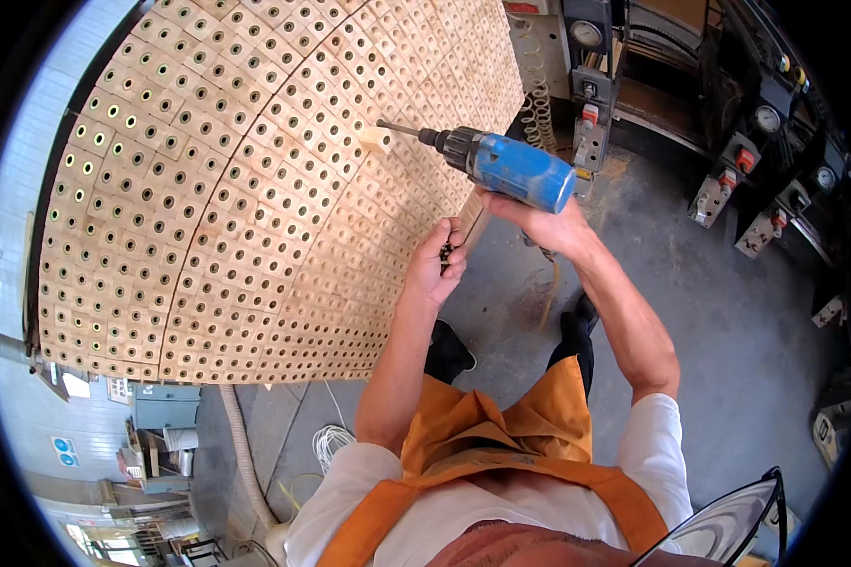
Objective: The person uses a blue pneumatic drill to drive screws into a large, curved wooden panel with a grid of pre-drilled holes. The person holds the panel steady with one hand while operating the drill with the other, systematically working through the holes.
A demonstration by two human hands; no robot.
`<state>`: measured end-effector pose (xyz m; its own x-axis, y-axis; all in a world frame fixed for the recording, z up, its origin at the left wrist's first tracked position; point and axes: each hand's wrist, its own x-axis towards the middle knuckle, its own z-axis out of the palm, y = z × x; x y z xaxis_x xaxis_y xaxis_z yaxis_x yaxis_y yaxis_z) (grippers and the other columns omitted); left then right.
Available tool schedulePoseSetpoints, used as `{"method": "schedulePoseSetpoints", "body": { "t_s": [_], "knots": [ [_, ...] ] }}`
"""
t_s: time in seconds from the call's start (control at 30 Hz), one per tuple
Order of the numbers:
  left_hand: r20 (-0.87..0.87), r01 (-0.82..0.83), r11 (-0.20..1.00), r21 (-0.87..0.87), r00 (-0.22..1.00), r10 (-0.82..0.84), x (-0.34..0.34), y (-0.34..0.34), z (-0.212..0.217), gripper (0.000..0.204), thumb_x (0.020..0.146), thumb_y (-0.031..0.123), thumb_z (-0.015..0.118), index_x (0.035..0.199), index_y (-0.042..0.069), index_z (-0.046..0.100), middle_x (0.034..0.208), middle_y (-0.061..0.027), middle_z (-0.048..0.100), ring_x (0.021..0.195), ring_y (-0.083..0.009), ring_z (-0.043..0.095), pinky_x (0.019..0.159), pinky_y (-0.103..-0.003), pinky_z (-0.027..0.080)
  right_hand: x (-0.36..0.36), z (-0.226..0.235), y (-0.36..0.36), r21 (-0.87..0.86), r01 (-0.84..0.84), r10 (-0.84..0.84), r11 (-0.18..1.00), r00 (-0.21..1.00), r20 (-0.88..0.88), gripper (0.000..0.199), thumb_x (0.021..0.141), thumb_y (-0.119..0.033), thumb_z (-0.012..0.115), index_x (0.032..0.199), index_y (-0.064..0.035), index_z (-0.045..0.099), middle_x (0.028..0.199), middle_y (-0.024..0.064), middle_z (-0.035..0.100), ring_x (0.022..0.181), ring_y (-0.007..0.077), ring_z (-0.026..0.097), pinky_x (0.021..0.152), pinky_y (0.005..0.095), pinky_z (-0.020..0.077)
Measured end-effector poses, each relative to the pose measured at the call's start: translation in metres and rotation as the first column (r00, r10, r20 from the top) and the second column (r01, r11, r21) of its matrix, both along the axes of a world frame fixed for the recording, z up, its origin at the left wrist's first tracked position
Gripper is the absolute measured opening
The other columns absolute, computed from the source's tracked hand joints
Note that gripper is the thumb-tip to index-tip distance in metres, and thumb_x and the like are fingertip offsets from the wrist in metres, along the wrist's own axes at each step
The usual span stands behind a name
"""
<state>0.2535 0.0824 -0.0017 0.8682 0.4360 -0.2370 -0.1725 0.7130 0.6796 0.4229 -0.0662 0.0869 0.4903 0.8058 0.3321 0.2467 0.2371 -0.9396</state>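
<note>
My right hand (550, 225) is wrapped round the grip of a blue drill (520, 170), whose long bit points left over a wide panel of wooden blocks (284, 170). Just under the tip of the bit, one loose wooden block (375, 141) stands on top of the others. My left hand (427, 269) is curled closed at the panel's near right edge, holding small dark metal inserts (446, 253). Each block in the panel has a round hole. Toward the left the holes carry dark or brassy metal inserts; toward the right many are bare wood.
At the right stand machines with gauges (768, 118) and red switches (745, 159). A coiled air hose (539, 109) hangs beyond the panel. White cable (329, 444) and a ribbed hose (241, 454) lie on the grey floor (709, 302) near me.
</note>
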Motion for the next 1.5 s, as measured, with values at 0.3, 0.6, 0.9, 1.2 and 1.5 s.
{"method": "schedulePoseSetpoints", "body": {
  "t_s": [0.3, 0.6, 0.9, 1.2, 1.5],
  "knots": [
    [0.089, -0.02, 1.0, 0.0, 0.996, 0.02, 0.0, 0.001, 0.041, 0.031, 0.094, 0.018, 0.055, 0.122, 0.004, 0.051, 0.091, -0.003, 0.054, 0.068, -0.0087, 0.049, 0.044, -0.017, 0.034, 0.002, 0.002, 0.002, 0.02, -0.019, 0.02, 1.0, 0.999, -0.045, 0.022, 0.079, -0.014, 0.071, 0.098, -0.0047, 0.067, 0.088, 0.005, 0.068, 0.082, 0.0131, 0.063, 0.075, 0.0302, 0.0495],
    [0.101, -0.038, 0.995, 0.089, 0.994, 0.029, 0.009, 0.001, 0.064, 0.03, 0.091, 0.013, 0.059, 0.118, 0.003, 0.052, 0.094, -0.0037, 0.054, 0.069, -0.0091, 0.049, 0.045, -0.017, 0.036, 0.007, 0.002, 0.004, 0.075, -0.053, 0.057, 0.996, 0.997, -0.047, 0.022, 0.078, -0.005, 0.07, 0.1, -0.0036, 0.067, 0.091, 0.0031, 0.068, 0.085, 0.011, 0.062, 0.077, 0.0278, 0.0495],
    [0.12, -0.212, 0.965, 0.157, 0.974, 0.194, 0.001, 0.007, 0.098, 0.028, 0.096, 0.023, 0.056, 0.115, 0.003, 0.053, 0.086, -0.0005, 0.053, 0.064, -0.0053, 0.046, 0.043, -0.016, 0.033, -0.001, 0.002, -0.034, 0.121, -0.052, 0.06, 0.991, 0.996, -0.068, 0.027, 0.08, -0.007, 0.072, 0.107, -0.0035, 0.064, 0.095, 0.0059, 0.069, 0.09, 0.0133, 0.064, 0.078, 0.0298, 0.0518],
    [0.095, -0.094, 0.915, 0.393, 0.994, 0.062, 0.012, -0.004, 0.129, 0.028, 0.097, 0.027, 0.056, 0.106, 0.001, 0.056, 0.081, -0.0002, 0.052, 0.058, -0.0044, 0.042, 0.041, -0.015, 0.03, 0.005, -0.02, -0.085, 0.053, -0.199, 0.203, 0.979, 0.882, -0.426, 0.03, 0.079, -0.01, 0.071, 0.108, -0.0039, 0.064, 0.098, 0.0088, 0.068, 0.093, 0.0194, 0.064, 0.076, 0.0316, 0.0513],
    [-0.039, -0.062, 0.876, 0.478, 0.995, 0.092, 0.027, 0.0, 0.14, 0.025, 0.1, 0.024, 0.05, 0.101, 0.0, 0.056, 0.077, -0.0004, 0.05, 0.057, -0.0062, 0.042, 0.042, -0.017, 0.03, -0.023, -0.027, -0.081, 0.052, -0.017, 0.025, 0.999, 0.986, -0.167, 0.031, 0.082, -0.011, 0.072, 0.111, -0.0064, 0.064, 0.099, 0.0033, 0.069, 0.089, 0.0126, 0.061, 0.079, 0.0295, 0.0491]
  ]
}}
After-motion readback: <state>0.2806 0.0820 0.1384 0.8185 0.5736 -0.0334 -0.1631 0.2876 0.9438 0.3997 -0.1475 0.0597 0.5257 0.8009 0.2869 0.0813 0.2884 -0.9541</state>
